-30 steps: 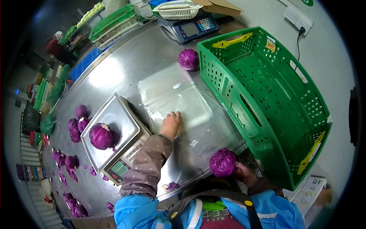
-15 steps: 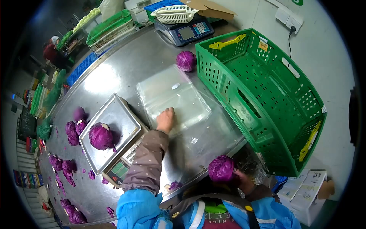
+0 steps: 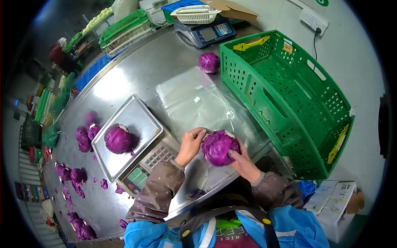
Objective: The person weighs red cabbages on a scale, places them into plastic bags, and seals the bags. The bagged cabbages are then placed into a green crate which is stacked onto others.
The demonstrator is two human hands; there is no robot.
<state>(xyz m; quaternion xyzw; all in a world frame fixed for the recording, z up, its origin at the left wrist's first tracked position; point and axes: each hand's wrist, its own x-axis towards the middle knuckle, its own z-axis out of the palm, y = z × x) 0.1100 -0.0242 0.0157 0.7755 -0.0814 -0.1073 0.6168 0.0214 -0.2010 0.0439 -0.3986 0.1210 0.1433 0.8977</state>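
Note:
My right hand [image 3: 245, 162] holds a purple cabbage [image 3: 219, 148] above the front edge of the metal table, its thumb across the lower right side. Just left of that cabbage is my left hand [image 3: 192, 144], its fingers pinched together on what looks like the edge of a clear bag. Beyond both hands lies a stack of clear plastic bags [image 3: 186, 99]. Another purple cabbage [image 3: 118, 139] sits on the steel tray of the scale [image 3: 155, 159], left of my left hand.
A big green crate [image 3: 285, 103] stands on the right. At the back are a second scale [image 3: 211, 34] and a cabbage [image 3: 209, 63]. Several cabbages and loose leaves lie on the left of the table [image 3: 99, 206]. A person [image 3: 60, 56] is far off at upper left.
My right hand has brought its cabbage up and left over the table. My left hand has moved from the bag stack toward the cabbage. The view has shifted slightly.

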